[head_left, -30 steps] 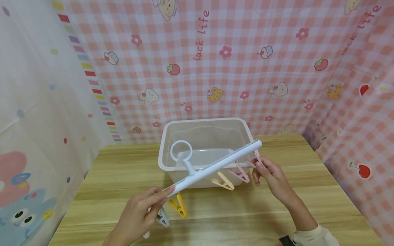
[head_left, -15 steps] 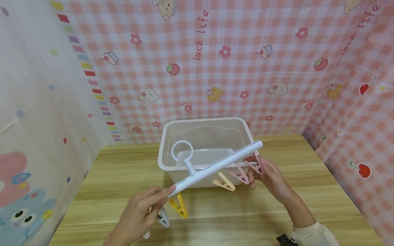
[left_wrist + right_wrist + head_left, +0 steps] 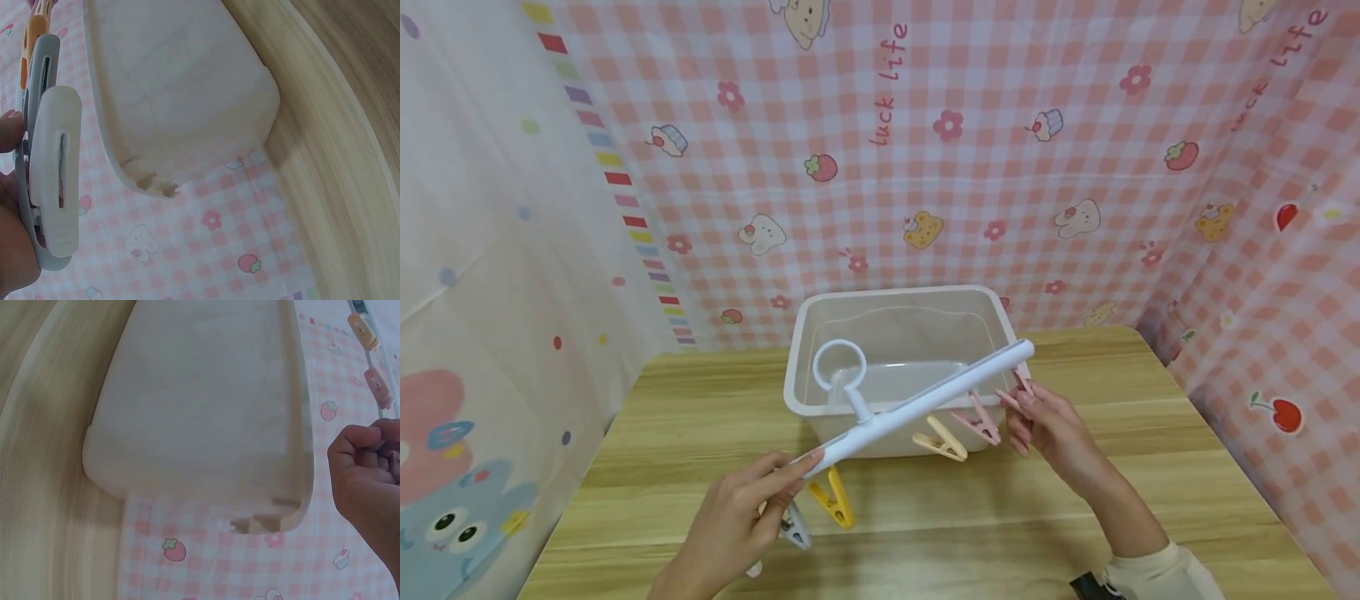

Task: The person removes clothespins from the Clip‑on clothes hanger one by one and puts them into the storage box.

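In the head view, my left hand [image 3: 737, 512] grips the lower left end of a white clip hanger bar [image 3: 925, 404], which slants up to the right. A ring hook [image 3: 859, 406] rises from the bar. Clips hang beneath it: grey [image 3: 796, 532], yellow [image 3: 837, 502], cream [image 3: 942, 442] and pink [image 3: 981, 421]. My right hand [image 3: 1060, 433] pinches another pink clip [image 3: 1011, 400] near the right end, partly covered by the thumb. The left wrist view gives a close look at a white clip [image 3: 57, 175] beside my left fingers [image 3: 10, 131].
Behind the hanger, a whitish plastic bin [image 3: 902, 291] stands on the wooden table [image 3: 715, 433]; the bar crosses in front of its near rim. Pink checked cloth [image 3: 880, 183] hangs behind, and a pale printed cloth [image 3: 490, 250] hangs at the left.
My right fingers shifted behind the end pink clip half a second ago, exposing it; now the thumb covers its front again. The hanger has moved only slightly, and the left hand keeps its grip.
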`<state>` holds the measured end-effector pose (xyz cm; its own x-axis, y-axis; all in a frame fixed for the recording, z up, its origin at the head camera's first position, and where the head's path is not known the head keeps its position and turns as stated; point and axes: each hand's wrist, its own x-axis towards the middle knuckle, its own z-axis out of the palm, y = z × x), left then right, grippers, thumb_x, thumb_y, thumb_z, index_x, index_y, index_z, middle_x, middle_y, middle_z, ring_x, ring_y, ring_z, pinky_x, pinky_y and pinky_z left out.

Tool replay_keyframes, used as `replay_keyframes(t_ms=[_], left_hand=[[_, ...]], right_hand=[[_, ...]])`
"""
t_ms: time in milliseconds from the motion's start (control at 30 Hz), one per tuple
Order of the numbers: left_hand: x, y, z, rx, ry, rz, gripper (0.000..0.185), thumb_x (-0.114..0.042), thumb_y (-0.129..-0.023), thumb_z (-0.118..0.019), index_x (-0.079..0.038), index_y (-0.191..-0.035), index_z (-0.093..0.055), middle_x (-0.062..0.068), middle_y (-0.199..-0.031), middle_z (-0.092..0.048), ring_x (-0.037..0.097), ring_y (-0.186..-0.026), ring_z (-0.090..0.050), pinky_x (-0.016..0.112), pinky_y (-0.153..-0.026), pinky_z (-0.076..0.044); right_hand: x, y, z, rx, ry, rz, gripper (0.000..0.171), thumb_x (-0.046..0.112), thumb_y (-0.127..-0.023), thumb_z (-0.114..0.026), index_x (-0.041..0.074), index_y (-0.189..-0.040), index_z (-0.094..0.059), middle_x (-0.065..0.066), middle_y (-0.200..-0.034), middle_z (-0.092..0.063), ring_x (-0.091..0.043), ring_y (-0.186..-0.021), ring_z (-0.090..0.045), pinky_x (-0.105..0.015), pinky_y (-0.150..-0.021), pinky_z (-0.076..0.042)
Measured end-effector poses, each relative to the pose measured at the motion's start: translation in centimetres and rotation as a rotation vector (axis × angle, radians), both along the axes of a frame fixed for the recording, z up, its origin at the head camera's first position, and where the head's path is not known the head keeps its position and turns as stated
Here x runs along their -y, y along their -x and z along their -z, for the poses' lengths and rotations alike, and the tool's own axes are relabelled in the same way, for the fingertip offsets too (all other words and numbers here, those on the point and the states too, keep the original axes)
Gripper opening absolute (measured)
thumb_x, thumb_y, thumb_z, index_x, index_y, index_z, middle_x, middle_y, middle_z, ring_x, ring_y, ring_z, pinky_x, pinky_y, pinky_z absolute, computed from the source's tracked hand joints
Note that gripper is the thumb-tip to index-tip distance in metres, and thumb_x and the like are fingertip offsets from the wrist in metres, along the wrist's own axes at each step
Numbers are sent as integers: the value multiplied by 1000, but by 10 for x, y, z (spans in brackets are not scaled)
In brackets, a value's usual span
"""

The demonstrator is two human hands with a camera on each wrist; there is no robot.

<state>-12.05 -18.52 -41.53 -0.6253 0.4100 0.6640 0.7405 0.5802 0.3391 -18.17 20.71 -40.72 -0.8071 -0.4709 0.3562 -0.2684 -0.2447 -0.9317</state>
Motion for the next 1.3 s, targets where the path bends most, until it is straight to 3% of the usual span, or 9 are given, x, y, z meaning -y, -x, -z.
replay_keyframes(t_ms=[167,300,467,700,833,967,1133,1200,1300], left_hand=[[1,0,0,-4,-5,-2,65,10,-77,-77,-19,-134,-68,-5,-88,-68,-11,-61,-32,2,-51,-29],[3,1,1,-8,-10,6,65,11,-77,-76,-19,-134,-68,-5,-88,-68,-11,-60,-32,2,-51,-29],[4,0,2,1,-6,3,64,11,-78,-76,-19,-134,-69,-6,-89,-69,-12,-60,-31,2,-51,-29],[3,2,1,-3,-16,39,65,12,-77,-76,-17,-135,-68,-2,-90,-71,-11,-61,-34,1,-52,-29],[2,3,0,-3,-10,38,65,11,-78,-76,-18,-135,-68,-3,-89,-70,-11,-60,-33,1,-51,-28],[1,2,-3,9,-3,31,63,10,-79,-76,-18,-135,-68,-4,-89,-70,-10,-61,-34,1,-51,-29],[1,2,-4,8,2,29,63,10,-79,-76,-18,-134,-68,-4,-88,-70,-10,-61,-34,2,-51,-29],[1,2,-4,2,6,29,63,10,-79,-76,-18,-134,-68,-5,-88,-69,-10,-61,-34,1,-52,-29],[1,2,-4,-8,10,31,64,10,-78,-76,-18,-135,-68,-5,-88,-68,-10,-62,-34,1,-53,-28]], right_hand=[[1,2,1,-46,-20,-44,36,13,-113,-25,20,-116,-60,-7,-68,-36,-30,-58,-28,-38,-49,-29],[0,2,2,-61,-97,-26,32,10,-112,-28,18,-115,-58,-5,-67,-39,-27,-55,-33,-37,-47,-34],[0,0,2,-122,-233,104,27,6,-111,-33,16,-112,-58,-4,-65,-42,-18,-53,-41,-34,-46,-40],[2,-4,2,-240,-346,337,17,1,-108,-40,-6,-108,-55,-7,-61,-41,-18,-49,-39,-28,-42,-37],[3,-5,1,-313,-423,469,15,0,-106,-46,-4,-105,-60,2,-59,-42,-4,-48,-38,-25,-40,-35],[4,-4,2,-447,-480,580,11,-4,-101,-53,-2,-103,-63,5,-61,-44,5,-52,-33,-20,-40,-32],[0,-1,4,-616,-559,681,4,-6,-97,-58,-4,-99,-62,-13,-84,-75,8,-58,-26,-12,-45,-27],[-1,0,4,-655,-578,700,3,-5,-97,-59,-4,-96,-60,-20,-97,-78,8,-58,-26,-10,-46,-25],[-3,1,5,-692,-611,719,8,-2,-98,-60,-2,-91,-57,-21,-99,-78,8,-58,-25,-9,-46,-24]])
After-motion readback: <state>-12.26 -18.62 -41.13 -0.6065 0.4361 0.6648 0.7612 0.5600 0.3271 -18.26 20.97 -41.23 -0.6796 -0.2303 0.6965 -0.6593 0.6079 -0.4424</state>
